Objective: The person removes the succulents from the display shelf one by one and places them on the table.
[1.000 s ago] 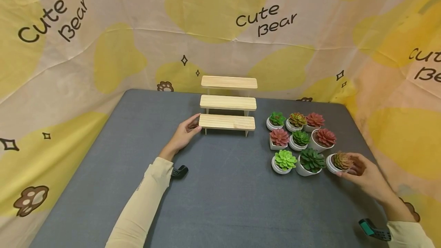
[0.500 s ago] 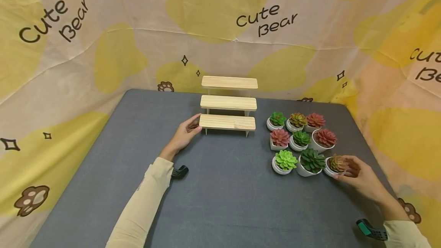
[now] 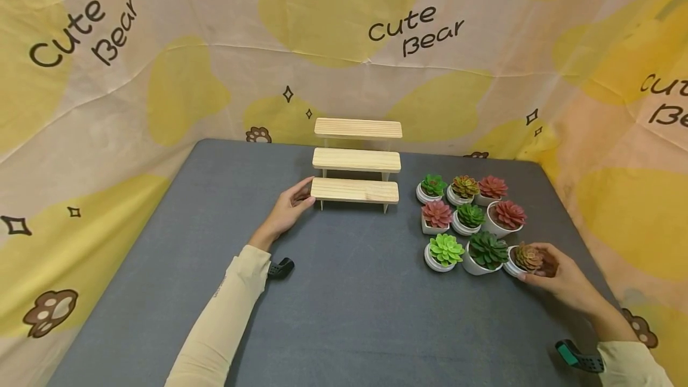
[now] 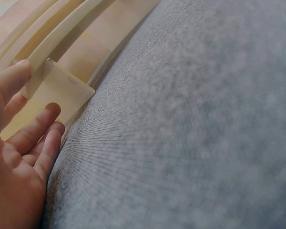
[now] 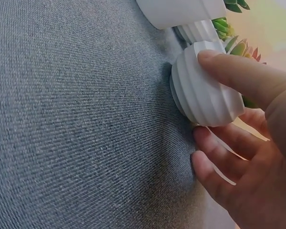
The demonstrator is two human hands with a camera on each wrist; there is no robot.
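Observation:
In the head view, my left hand (image 3: 285, 211) holds the left end of the lowest tier of a three-tier wooden display stand (image 3: 355, 190). The left wrist view has the thumb at the plank's edge and fingers (image 4: 40, 126) beside the pale side panel (image 4: 62, 90). At the right, my right hand (image 3: 564, 279) grips a brownish potted succulent (image 3: 527, 257) in a ribbed white pot (image 5: 205, 88). Its thumb presses the pot's side, and the pot appears to stand on the table. Just left of it is a dark green potted succulent (image 3: 485, 252).
Several other potted succulents, including a bright green one (image 3: 445, 251) and a red one (image 3: 507, 216), stand in close rows right of the stand. Grey cloth (image 3: 355, 315) covers the table. A patterned curtain (image 3: 344, 28) hangs behind it.
My right hand has shifted slightly left with the brownish succulent, bringing its pot up close to the dark green one. The left hand and the stand have stayed where they were.

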